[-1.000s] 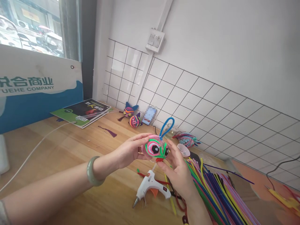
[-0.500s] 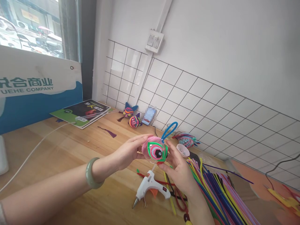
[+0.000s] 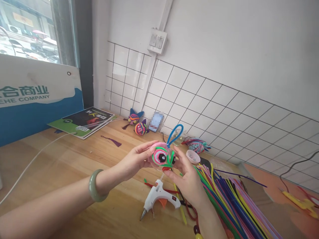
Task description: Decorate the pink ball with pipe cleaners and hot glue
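"How much room have you got?"
"The wall closes off the far side. The wooden table shows bare wood to my left; its near edge is out of view."
"And rightward?"
"Tighter: a bundle of pipe cleaners spreads there. The hot glue gun lies below my grip, nozzle towards me."
"Your hands?"
"My left hand and right hand hold the ball ornament between them above the table, fingers curved to its sides. I'd call it light, with soft, fuzzy trim that might peel, so the sides are where to grip."
"The blue loop?"
"It stands free on top; bendy, I'd guess."
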A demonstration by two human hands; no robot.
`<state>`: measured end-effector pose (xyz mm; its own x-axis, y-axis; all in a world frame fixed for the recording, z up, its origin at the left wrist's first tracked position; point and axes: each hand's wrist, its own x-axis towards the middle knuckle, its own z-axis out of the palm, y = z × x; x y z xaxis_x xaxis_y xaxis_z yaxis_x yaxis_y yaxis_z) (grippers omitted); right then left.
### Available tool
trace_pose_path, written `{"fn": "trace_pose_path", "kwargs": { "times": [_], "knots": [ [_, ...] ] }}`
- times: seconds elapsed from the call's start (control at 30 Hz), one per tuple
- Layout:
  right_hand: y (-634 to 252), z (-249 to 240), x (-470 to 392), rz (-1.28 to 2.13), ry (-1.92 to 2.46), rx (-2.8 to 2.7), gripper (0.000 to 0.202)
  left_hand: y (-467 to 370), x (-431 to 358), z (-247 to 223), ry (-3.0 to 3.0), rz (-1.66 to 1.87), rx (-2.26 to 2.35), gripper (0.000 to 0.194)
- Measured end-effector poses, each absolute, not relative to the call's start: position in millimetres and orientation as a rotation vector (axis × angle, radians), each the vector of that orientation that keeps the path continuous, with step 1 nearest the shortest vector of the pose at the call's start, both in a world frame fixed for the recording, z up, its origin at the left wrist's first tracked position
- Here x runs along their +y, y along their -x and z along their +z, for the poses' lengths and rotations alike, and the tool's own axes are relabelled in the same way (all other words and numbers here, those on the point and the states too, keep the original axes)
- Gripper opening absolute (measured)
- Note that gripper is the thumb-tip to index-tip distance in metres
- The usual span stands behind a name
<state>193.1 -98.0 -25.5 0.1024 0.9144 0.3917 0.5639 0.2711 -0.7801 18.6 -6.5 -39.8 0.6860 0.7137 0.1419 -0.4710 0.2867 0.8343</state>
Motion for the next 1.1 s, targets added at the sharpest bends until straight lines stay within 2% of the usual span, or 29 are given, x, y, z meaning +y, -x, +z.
{"fn": "trace_pose_path", "kwargs": {
  "times": [0.2,0.37,0.83,1.1],
  "knots": [
    [-180,-18,-106,0.096,1.542,-1.657,0.062,-20,-6,-42,-0.811,0.778,0.205,0.047],
    [-176,-19,-108,-0.133,1.487,-1.747,0.062,-19,-5,-37,-0.726,0.699,0.201,0.041],
    [-166,-19,-110,-0.158,1.403,-1.807,0.060,-19,-4,-44,-0.707,0.660,0.249,0.039],
    [-164,-21,-105,-0.173,1.388,-1.812,0.058,-13,-6,-42,-0.941,0.681,0.229,0.074]
  ]
}}
